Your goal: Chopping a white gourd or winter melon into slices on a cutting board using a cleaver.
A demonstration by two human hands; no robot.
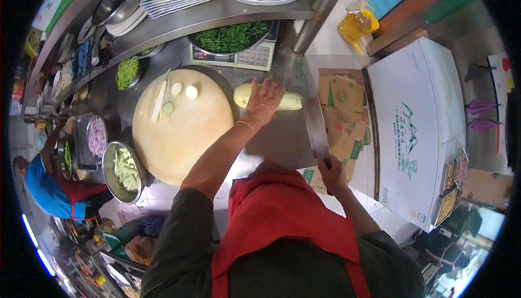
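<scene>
My left hand (264, 100) lies across a long, pale peeled squash (292, 101), with its fingers over the far side. The squash rests on the steel worktop (268, 143), to the right of a round wooden chopping board (183, 135). In my right hand (334, 174) is the handle of a cleaver (316, 127). Its broad blade points away from me at the worktop's right edge, apart from the squash. Two pale round slices (191, 91), a greenish end piece (167, 109) and long pale strips (159, 102) lie on the board's far left part.
Chopped greens fill a bowl (232, 39) on a digital scale (254, 59). Left of the board stand a steel bowl of cut vegetable pieces (126, 170) and a tray of sliced onion (97, 137). A shelf (228, 13) overhangs the back. Another person (53, 188) works at left; a white chest freezer (419, 135) stands right.
</scene>
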